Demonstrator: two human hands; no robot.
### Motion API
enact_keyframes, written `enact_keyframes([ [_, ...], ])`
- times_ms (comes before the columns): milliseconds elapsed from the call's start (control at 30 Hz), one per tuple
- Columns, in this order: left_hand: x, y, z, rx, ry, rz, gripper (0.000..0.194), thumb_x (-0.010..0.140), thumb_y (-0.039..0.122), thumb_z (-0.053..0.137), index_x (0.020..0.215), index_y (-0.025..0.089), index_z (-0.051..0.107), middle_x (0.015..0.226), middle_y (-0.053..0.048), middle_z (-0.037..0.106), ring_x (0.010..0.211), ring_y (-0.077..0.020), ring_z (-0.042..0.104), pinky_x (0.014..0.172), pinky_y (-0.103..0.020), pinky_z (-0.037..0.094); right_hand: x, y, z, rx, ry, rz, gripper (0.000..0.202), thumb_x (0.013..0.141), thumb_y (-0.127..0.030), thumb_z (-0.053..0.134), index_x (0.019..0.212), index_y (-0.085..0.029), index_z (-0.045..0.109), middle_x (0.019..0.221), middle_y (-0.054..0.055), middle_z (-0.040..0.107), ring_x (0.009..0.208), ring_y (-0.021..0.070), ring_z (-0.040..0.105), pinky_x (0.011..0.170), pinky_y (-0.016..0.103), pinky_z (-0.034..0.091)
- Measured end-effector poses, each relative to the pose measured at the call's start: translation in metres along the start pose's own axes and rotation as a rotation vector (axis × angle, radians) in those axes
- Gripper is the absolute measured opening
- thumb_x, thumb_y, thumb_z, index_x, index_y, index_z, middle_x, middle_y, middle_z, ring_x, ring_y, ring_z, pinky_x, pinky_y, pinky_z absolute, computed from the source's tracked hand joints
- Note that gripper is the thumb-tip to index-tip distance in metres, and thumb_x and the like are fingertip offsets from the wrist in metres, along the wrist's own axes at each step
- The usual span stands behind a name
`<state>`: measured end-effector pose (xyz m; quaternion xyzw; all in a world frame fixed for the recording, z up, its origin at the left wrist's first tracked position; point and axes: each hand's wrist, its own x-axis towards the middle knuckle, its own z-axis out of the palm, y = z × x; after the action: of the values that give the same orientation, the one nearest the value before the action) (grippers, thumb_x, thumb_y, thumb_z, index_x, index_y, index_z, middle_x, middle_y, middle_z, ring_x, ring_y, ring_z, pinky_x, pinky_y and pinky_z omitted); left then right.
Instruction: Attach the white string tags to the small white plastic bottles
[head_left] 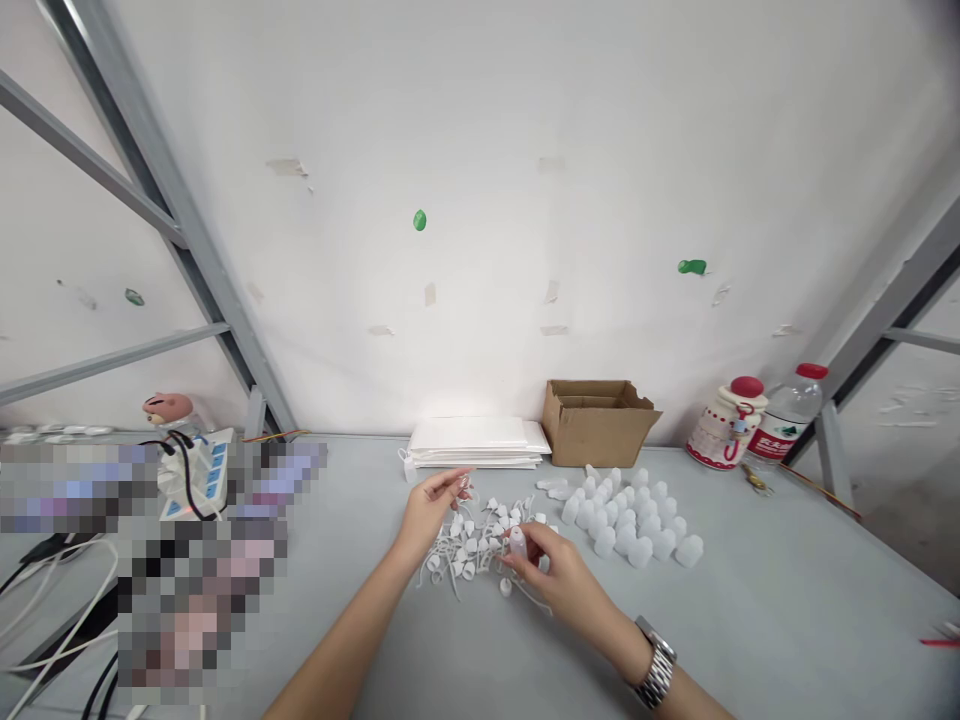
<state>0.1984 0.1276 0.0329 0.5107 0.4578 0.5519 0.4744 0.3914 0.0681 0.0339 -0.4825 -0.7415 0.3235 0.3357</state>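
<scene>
My left hand (433,503) is over the left side of a pile of small white caps with white cords (469,548). Its thumb and fingers are pinched together, and what they hold, if anything, is too small to make out. At the pile's right edge, my right hand (556,560) grips a small translucent white plastic bottle (517,543) between thumb and fingers, its narrow end up. Beyond that hand, several similar translucent bottles (640,550) stand grouped on the grey table (450,660). A few clear pieces (556,488) lie beside the group.
Against the wall are a stack of flat white sheets or boxes (472,437) and an open cardboard box (604,435). At right stand a decorated bottle (724,425) and a red-capped water bottle (791,410), near small scissors (757,480). A power strip with cables (214,470) lies left.
</scene>
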Motion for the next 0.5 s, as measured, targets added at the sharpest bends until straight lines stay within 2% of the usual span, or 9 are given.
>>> enact_keyframes([
  [67,-0.0002,-0.0003,0.0007,-0.036,-0.006,-0.033,0.036,0.064,0.037,0.065,0.092,0.015,0.066,0.069,-0.002,0.065,0.063,-0.0129,0.057,0.055,-0.022,0.041,-0.0001,-0.0007,-0.0003,-0.012,-0.006,0.011,0.017,0.081,-0.035,0.053,0.075,-0.02,0.053,0.067,-0.002,0.051,0.063,0.0137,0.045,0.058,0.023,0.035],
  [233,-0.0002,-0.0017,0.0044,-0.075,-0.026,-0.077,0.043,0.059,0.032,0.07,0.098,0.016,0.063,0.066,0.001,0.063,0.062,-0.0131,0.059,0.06,-0.024,0.045,-0.0009,-0.0005,0.0008,-0.051,-0.015,0.03,0.02,0.08,-0.035,0.053,0.069,-0.02,0.05,0.064,-0.003,0.049,0.06,0.0126,0.043,0.055,0.023,0.033],
  [400,-0.0004,-0.0014,0.0044,0.071,0.007,-0.177,0.022,0.055,0.025,0.073,0.074,0.014,0.068,0.061,-0.001,0.066,0.053,-0.0122,0.057,0.058,-0.024,0.045,-0.0018,0.0019,0.0022,-0.071,-0.022,0.039,0.019,0.079,-0.035,0.054,0.069,-0.02,0.051,0.062,-0.004,0.049,0.057,0.0117,0.042,0.053,0.022,0.031],
  [500,0.0008,0.0003,-0.0006,0.055,-0.006,-0.244,0.02,0.058,0.026,0.072,0.073,0.014,0.069,0.07,-0.004,0.07,0.058,-0.0136,0.061,0.058,-0.023,0.045,-0.0022,0.0021,0.0023,-0.08,-0.033,0.047,0.02,0.079,-0.036,0.055,0.068,-0.019,0.051,0.063,-0.004,0.049,0.058,0.0114,0.043,0.054,0.022,0.031],
])
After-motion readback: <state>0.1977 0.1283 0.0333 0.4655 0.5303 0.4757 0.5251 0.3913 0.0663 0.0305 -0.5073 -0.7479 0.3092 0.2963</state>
